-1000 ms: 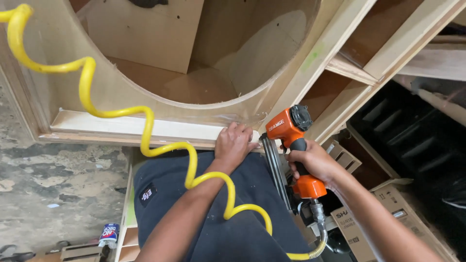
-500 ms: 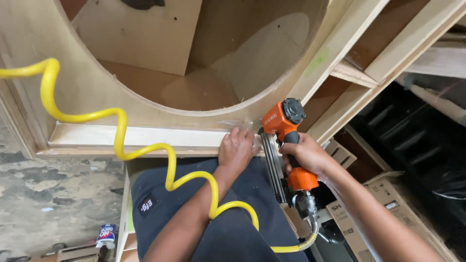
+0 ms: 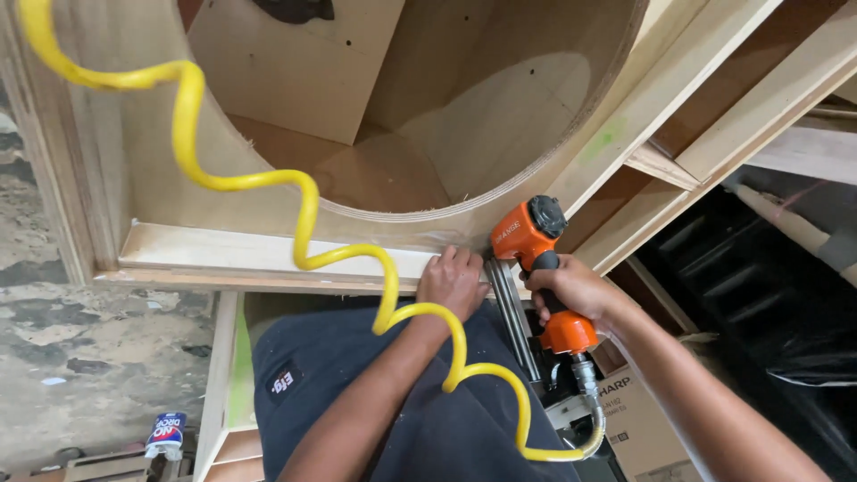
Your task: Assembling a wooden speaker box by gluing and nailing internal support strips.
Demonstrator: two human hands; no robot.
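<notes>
A plywood frame (image 3: 134, 170) with a round opening holds nothing visible inside. Along its lower ledge lies a strip (image 3: 268, 254); the left hand (image 3: 453, 281) presses flat on the strip's right end, apparently steadying it. The right hand (image 3: 571, 290) grips the orange nailer (image 3: 528, 236), nose against that end. A yellow hose (image 3: 303, 223) coils from the nailer's base.

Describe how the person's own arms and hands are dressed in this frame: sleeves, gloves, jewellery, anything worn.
Both forearms are bare as far as the frame shows; no sleeve is in view. The left hand and right hand wear no gloves. No ring, watch or wristband is visible on either.
</notes>
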